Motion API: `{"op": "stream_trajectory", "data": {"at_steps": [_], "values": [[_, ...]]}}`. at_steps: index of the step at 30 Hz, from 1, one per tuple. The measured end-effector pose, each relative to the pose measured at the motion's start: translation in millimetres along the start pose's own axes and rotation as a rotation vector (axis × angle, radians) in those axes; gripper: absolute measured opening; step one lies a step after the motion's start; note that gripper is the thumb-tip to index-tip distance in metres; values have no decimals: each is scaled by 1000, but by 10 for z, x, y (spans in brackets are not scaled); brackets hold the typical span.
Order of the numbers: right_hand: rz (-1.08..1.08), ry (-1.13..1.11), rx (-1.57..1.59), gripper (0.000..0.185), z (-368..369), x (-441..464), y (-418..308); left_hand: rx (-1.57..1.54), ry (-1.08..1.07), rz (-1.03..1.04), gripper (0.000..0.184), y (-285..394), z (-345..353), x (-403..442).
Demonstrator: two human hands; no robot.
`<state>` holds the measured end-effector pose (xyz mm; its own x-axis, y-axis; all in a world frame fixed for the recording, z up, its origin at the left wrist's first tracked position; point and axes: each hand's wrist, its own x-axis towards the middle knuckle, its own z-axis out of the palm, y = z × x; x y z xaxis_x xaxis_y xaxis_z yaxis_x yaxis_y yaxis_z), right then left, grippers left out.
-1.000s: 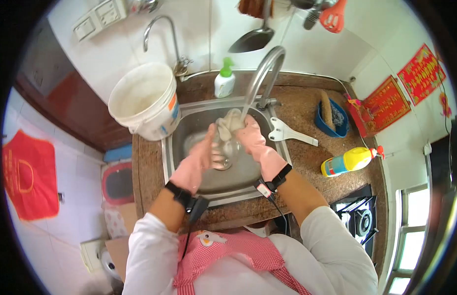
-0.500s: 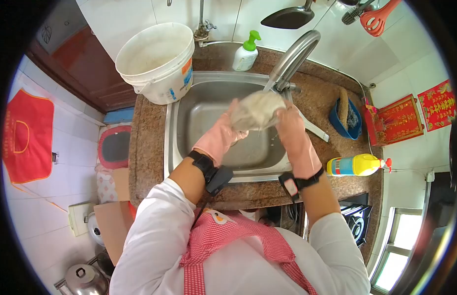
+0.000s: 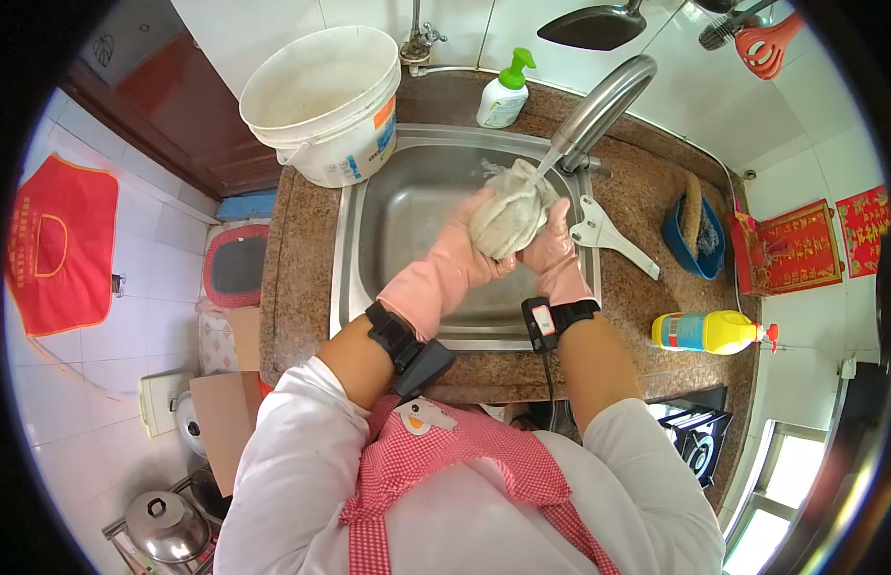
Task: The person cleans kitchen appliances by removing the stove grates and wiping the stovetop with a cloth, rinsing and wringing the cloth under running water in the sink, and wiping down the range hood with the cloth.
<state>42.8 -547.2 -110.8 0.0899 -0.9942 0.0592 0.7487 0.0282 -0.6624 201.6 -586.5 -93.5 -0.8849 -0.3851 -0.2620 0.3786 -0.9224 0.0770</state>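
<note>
A wet, pale grey-white cloth (image 3: 509, 213) is bunched up between my two hands, over the steel sink (image 3: 407, 192). Water runs onto it from the curved faucet (image 3: 603, 107). My left hand (image 3: 452, 264), in a pink rubber glove, holds the cloth from its left side and from below. My right hand (image 3: 557, 257), gloved the same way, grips its right side. Parts of the fingers of both hands are hidden by the cloth.
A white bucket (image 3: 323, 105) stands at the sink's back left corner. Behind the sink is a green-topped pump bottle (image 3: 504, 91). To the right lie a white scraper-like tool (image 3: 613, 238), a blue basket (image 3: 694, 240) with brushes and a yellow bottle (image 3: 714, 332). A stove (image 3: 696, 441) is at the lower right.
The cloth was loosely spread, and is now gathered into a rounded bundle under the water. Both hands have come closer together around it. The camera view has shifted.
</note>
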Motion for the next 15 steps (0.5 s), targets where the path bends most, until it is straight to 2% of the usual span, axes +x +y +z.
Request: {"op": "stream_trajectory", "data": {"at_steps": [2, 3, 5, 6, 7, 9, 11, 14, 15], "values": [[-74, -73, -137, 88, 55, 128, -80, -10, 26, -67, 41, 3, -100, 43], [45, -13, -59, 77, 76, 102, -137, 56, 58, -87, 43, 58, -126, 73], [78, 112, -217, 67, 320, 85, -299, 184, 120, -148, 47, 185, -106, 92], [95, 178, -295, 63, 401, 105, -362, 280, 138, -107, 47, 170, 18, 30], [129, 211, -227, 54, 392, 146, -388, 376, 153, -67, 46, 162, 239, -60], [-86, 23, -444, 47, 254, 198, -374, 691, 226, -10, 43, 238, 414, -95], [137, 384, -319, 37, 349, 371, -469, 788, 221, -32, 40, 204, 559, -67], [153, 233, -524, 48, 491, 327, -536, 986, 204, -5, 31, 205, 612, 20], [195, 227, -875, 52, 291, 417, -538, 1030, 204, 6, 30, 188, 563, 83]]}}
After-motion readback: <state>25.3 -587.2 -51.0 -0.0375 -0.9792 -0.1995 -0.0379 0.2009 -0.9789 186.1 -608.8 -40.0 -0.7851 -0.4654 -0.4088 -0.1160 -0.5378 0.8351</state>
